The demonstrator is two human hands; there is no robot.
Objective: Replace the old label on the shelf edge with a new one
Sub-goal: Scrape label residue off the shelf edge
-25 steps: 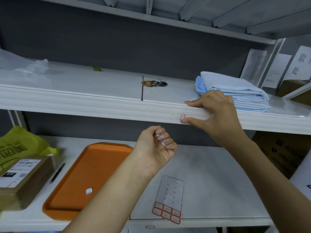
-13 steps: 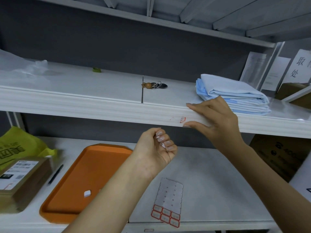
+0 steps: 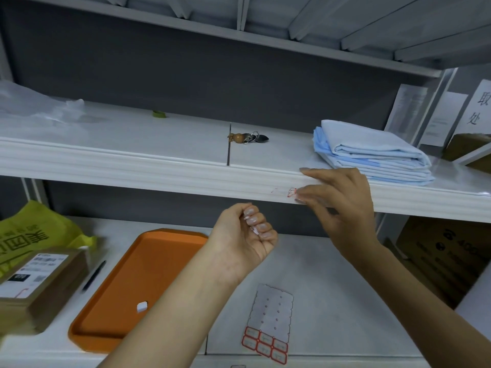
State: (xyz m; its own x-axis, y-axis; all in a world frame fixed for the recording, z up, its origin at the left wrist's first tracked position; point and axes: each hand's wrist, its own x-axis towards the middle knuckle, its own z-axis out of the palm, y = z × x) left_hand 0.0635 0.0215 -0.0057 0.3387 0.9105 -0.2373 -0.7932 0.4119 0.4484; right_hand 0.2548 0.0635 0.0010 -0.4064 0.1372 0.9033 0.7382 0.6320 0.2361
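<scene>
Head view: we're mid-removal. The old label (image 3: pixel 291 192) is down to red scraps on the shelf edge (image 3: pixel 159 179). Our right hand (image 3: pixel 342 205) is spread loose, thumb tip touching beside it. Our left hand (image 3: pixel 244 235) curls round a scrap (image 3: pixel 253 229). Next, probably: scrape clean, then peel a fresh one off the sheet (image 3: pixel 271 314) below. The sign (image 3: pixel 478 107) reads 取, 处.

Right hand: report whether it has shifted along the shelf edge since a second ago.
No. The right hand stays at the old label on the shelf edge, beside the folded blue cloth.
</scene>
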